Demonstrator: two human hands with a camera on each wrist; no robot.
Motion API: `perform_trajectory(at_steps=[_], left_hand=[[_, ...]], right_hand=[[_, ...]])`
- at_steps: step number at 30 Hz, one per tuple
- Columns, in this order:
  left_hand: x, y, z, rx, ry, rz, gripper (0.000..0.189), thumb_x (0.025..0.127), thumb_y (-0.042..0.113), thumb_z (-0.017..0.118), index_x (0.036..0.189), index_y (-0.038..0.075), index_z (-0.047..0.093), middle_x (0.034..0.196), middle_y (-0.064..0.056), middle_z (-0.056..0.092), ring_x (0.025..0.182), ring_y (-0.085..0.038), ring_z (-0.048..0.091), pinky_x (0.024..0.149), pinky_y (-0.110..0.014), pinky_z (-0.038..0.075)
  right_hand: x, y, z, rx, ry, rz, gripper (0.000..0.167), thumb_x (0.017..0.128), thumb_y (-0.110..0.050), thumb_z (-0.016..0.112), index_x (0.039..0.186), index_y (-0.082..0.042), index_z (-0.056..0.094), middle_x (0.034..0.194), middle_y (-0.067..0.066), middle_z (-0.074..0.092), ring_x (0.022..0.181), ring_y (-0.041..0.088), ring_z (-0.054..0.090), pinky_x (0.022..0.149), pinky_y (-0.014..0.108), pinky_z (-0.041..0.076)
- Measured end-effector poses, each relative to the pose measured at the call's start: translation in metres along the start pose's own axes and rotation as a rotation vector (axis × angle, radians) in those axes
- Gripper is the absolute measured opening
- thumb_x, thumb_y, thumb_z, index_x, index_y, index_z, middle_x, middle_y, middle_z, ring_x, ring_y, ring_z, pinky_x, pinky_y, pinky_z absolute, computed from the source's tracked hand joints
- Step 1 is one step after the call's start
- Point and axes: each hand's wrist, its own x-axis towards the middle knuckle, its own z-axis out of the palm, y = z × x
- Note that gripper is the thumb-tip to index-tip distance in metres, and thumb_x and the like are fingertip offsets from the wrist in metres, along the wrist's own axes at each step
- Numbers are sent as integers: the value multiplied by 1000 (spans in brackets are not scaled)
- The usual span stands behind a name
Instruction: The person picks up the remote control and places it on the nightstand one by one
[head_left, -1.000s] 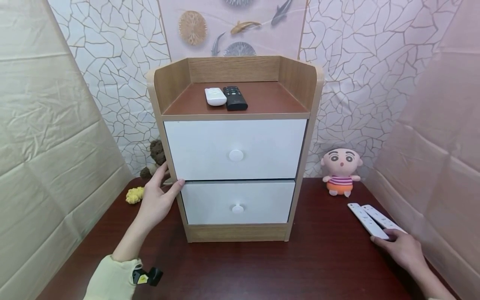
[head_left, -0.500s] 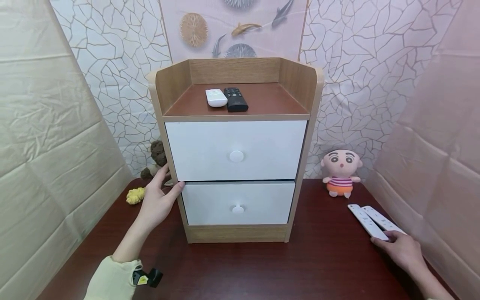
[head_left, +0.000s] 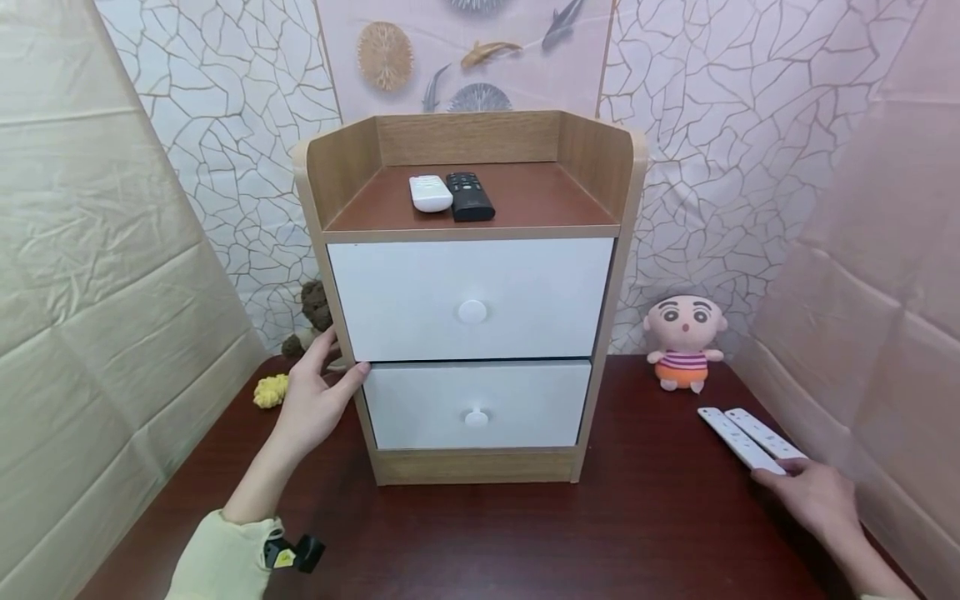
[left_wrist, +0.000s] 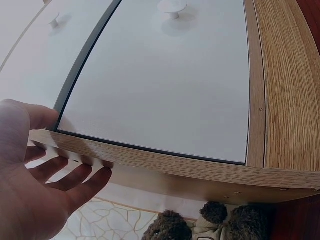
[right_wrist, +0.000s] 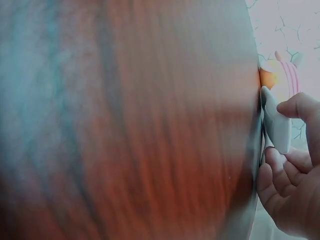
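Note:
A wooden cabinet (head_left: 480, 467) with two white drawers, the upper drawer (head_left: 420, 275) and the lower drawer (head_left: 427, 408), stands upright in the middle; both look closed. My left hand (head_left: 311, 408) rests against its left side, thumb on the front edge near the gap between drawers and fingers along the side panel (left_wrist: 150, 175). At the right, my right hand (head_left: 821, 500) pinches the near end of a white remote control (head_left: 738, 437), thumb on top. A second white remote control (head_left: 765, 433) lies right beside it, its near end hidden by the hand.
On the cabinet's top lie a white remote (head_left: 431, 193) and a black remote (head_left: 470, 197). A plush doll (head_left: 682, 342) sits at the back right. Behind my left hand are a yellow knitted thing (head_left: 271, 390) and a brown plush toy (head_left: 316, 306). Cloth walls flank the table (head_left: 480, 550).
My right hand has shifted slightly right, and the white remote's near end has come a little with it. The left hand and cabinet stay put.

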Motion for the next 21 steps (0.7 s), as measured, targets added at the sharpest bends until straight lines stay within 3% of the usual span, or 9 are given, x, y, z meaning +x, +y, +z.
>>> perform_trajectory(at_steps=[14, 21], left_hand=[[0, 3, -1, -10, -5, -22, 63, 100, 7, 66, 156, -1, 38, 144, -22, 51, 131, -37, 52, 97, -50, 52], [0, 4, -1, -9, -2, -18, 63, 101, 9, 66, 156, -2, 37, 143, -23, 52, 130, -38, 53, 96, -48, 52]], right_hand=[[-6, -13, -10, 73, 59, 107, 61, 91, -39, 70, 115, 17, 64, 112, 40, 63, 102, 59, 53, 82, 55, 41], [-10, -16, -13, 94, 69, 168, 63, 89, -39, 72, 116, 17, 63, 112, 39, 63, 104, 56, 54, 80, 51, 42]])
